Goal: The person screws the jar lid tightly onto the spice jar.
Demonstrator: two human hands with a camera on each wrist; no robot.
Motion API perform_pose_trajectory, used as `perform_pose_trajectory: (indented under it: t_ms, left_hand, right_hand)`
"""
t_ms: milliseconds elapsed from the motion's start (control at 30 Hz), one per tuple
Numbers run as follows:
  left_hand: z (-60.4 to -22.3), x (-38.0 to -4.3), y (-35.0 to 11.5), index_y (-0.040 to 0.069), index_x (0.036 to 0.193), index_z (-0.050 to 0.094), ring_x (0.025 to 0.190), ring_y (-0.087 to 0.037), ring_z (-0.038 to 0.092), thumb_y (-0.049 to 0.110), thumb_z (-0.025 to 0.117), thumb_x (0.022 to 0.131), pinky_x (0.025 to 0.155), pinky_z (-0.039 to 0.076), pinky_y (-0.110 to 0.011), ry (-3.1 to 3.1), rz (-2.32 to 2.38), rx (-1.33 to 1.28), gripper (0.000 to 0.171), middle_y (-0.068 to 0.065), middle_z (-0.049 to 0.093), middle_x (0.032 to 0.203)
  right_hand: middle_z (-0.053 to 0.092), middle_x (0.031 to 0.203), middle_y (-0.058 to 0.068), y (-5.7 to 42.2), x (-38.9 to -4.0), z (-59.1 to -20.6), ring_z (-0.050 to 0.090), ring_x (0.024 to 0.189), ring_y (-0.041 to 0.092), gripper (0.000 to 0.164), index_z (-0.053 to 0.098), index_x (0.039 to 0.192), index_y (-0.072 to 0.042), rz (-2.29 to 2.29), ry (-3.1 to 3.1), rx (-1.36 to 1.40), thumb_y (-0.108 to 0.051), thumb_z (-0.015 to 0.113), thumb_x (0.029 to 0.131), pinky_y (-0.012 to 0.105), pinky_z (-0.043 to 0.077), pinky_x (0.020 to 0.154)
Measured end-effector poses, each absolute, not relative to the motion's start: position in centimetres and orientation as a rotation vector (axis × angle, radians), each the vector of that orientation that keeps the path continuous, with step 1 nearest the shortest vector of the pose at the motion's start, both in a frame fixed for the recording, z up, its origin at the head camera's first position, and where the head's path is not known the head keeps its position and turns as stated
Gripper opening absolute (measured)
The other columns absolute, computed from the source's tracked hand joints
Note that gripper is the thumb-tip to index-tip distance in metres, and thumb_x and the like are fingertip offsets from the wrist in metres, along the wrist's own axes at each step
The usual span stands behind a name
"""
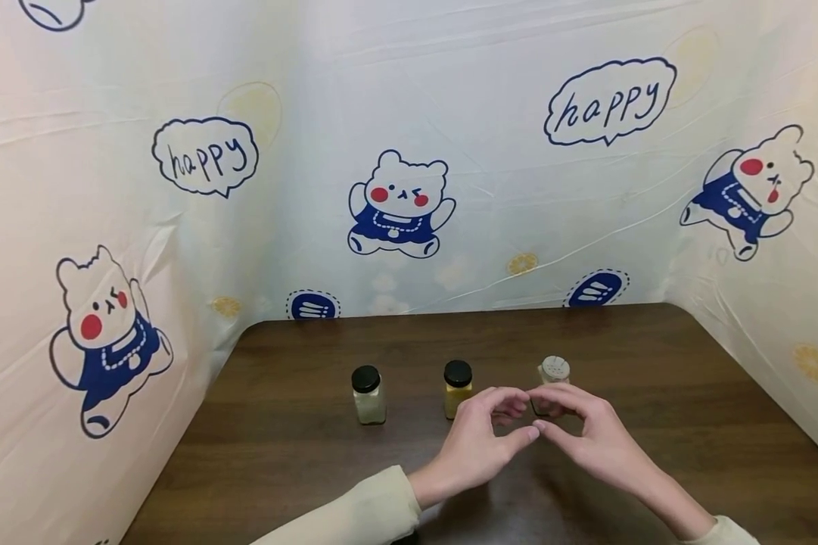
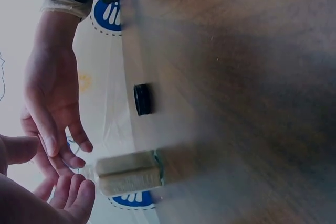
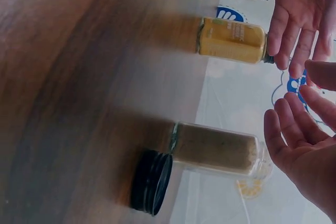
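Note:
My left hand (image 1: 480, 439) and right hand (image 1: 595, 435) face each other over the table's right half, their index fingertips and thumb tips almost meeting. Both have loosely curved fingers and hold nothing. Just behind the right hand stands an upright glass spice jar (image 3: 215, 149) of brownish powder, uncapped, its perforated shaker top (image 1: 555, 369) showing above the fingers. A black screw cap (image 3: 151, 182) lies beside it on the table, hidden in the head view. Left of that jar, a jar of yellow powder (image 3: 231, 40) with a black lid stands near my left hand, partly covered by it in the head view.
A third jar, of pale powder (image 1: 370, 405) under a black lid, stands farther left on the dark wooden table (image 1: 279, 454). White printed cloth (image 1: 490, 197) hangs around the back and both sides of the table.

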State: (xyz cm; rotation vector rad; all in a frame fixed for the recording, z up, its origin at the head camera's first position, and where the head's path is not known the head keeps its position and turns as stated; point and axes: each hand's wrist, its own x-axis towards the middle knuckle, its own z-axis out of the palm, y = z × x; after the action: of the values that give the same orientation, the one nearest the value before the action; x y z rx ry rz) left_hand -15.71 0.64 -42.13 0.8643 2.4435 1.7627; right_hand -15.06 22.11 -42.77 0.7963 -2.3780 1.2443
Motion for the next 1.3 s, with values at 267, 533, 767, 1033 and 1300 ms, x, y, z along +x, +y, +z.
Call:
perform_pose_trajectory:
  t_ms: [267, 533, 767, 1033, 1300]
  left_hand:
    - [-42.7, -16.6, 1.1, 0.006, 0.123, 0.071, 0.105, -0.013, 0.068, 0.013, 0.079, 0.096, 0.092, 0.056, -0.024, 2.455, 1.737, 0.871, 0.030, 0.006, 0.067, 0.111]
    - [-43.1, -17.1, 1.4, 0.008, 0.123, 0.071, 0.104, -0.014, 0.069, 0.011, 0.080, 0.094, 0.092, 0.056, -0.025, 2.449, 1.737, 0.820, 0.030, 0.008, 0.067, 0.109]
    - [-43.5, -17.7, 2.0, 0.010, 0.121, 0.071, 0.102, -0.014, 0.069, 0.009, 0.081, 0.093, 0.091, 0.057, -0.024, 2.468, 1.743, 0.792, 0.030, 0.005, 0.068, 0.107]
    - [-44.1, -18.5, 2.4, 0.010, 0.122, 0.071, 0.102, -0.016, 0.069, 0.009, 0.082, 0.092, 0.090, 0.057, -0.026, 2.468, 1.734, 0.737, 0.032, -0.003, 0.069, 0.111]
    - [-44.4, -19.0, 2.9, 0.008, 0.126, 0.069, 0.104, -0.014, 0.067, 0.009, 0.084, 0.090, 0.091, 0.057, -0.025, 2.488, 1.688, 0.693, 0.039, -0.006, 0.069, 0.115]
  right_hand:
    - [0.071, 0.121, -0.002, 22.7, -15.0, -43.0, 0.072, 0.094, 0.021, 0.039, 0.075, 0.125, -0.013, 1.264, -2.410, 0.785, 0.003, 0.081, 0.090, 0.031, 0.060, 0.080]
    - [0.073, 0.118, 0.003, 23.5, -14.8, -43.5, 0.072, 0.090, 0.014, 0.036, 0.075, 0.124, -0.015, 1.234, -2.440, 0.724, -0.001, 0.082, 0.091, 0.030, 0.059, 0.080]
    - [0.072, 0.115, -0.003, 24.2, -14.6, -43.8, 0.071, 0.087, 0.010, 0.038, 0.076, 0.121, -0.017, 1.200, -2.449, 0.706, 0.001, 0.083, 0.088, 0.027, 0.059, 0.078]
    - [0.072, 0.114, -0.002, 24.9, -14.4, -44.1, 0.071, 0.088, 0.010, 0.038, 0.075, 0.121, -0.017, 1.172, -2.474, 0.704, 0.000, 0.083, 0.088, 0.031, 0.061, 0.076]
    - [0.073, 0.114, -0.001, 25.9, -14.1, -44.4, 0.072, 0.089, 0.013, 0.041, 0.076, 0.119, -0.019, 1.100, -2.477, 0.692, 0.001, 0.086, 0.084, 0.024, 0.058, 0.078]
